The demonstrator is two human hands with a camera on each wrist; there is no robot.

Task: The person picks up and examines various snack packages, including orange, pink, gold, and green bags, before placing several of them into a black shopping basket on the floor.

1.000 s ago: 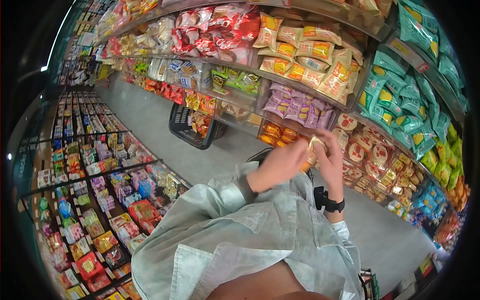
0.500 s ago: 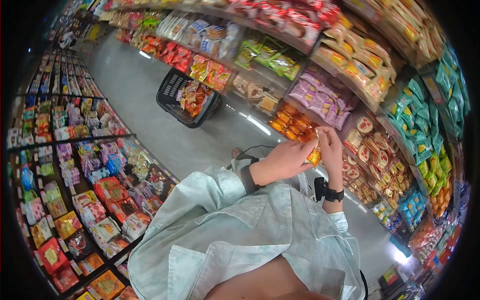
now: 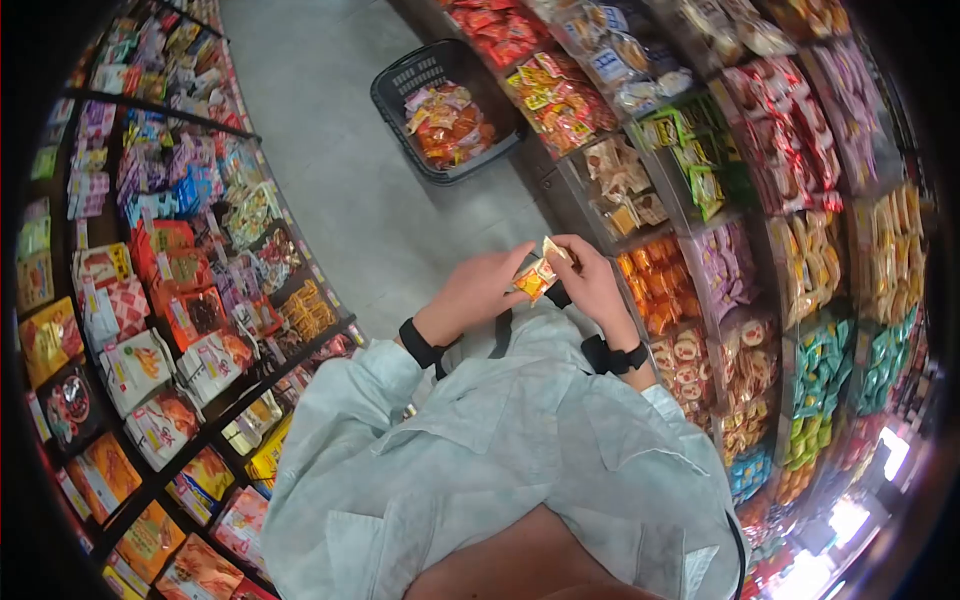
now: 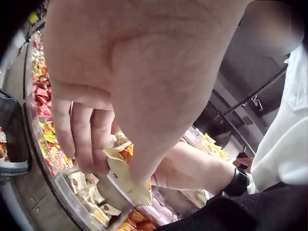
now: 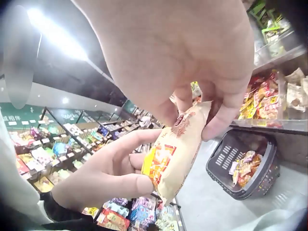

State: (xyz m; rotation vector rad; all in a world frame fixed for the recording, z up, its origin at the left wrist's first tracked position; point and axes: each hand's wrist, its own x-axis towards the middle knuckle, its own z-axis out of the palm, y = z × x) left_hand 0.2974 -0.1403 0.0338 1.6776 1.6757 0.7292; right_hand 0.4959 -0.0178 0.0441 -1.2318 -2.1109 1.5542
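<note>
Both hands hold a small cream packet with orange and yellow print point(image 3: 534, 282) in front of the body. In the right wrist view, the left hand point(image 5: 103, 175) pinches the lower end of the packet point(image 5: 179, 153) between thumb and fingers. The right hand point(image 5: 180, 53) grips its upper end with the fingertips. Seen from the head, the left hand point(image 3: 472, 298) is at the packet's left and the right hand point(image 3: 592, 287) at its right. The left wrist view shows the packet point(image 4: 122, 168) partly hidden behind the left hand point(image 4: 139, 72).
A dark basket point(image 3: 392, 122) containing wrapped snacks stands on the grey floor point(image 3: 330, 165), beyond the hands. Snack bins point(image 3: 665, 290) line the right side, and racks of packaged food point(image 3: 150, 370) line the left. Bright lights show at the lower right.
The head view has turned, bringing the basket to upper centre and the bins further right. Both hands have shifted left and slightly down in the picture, still holding the packet.
</note>
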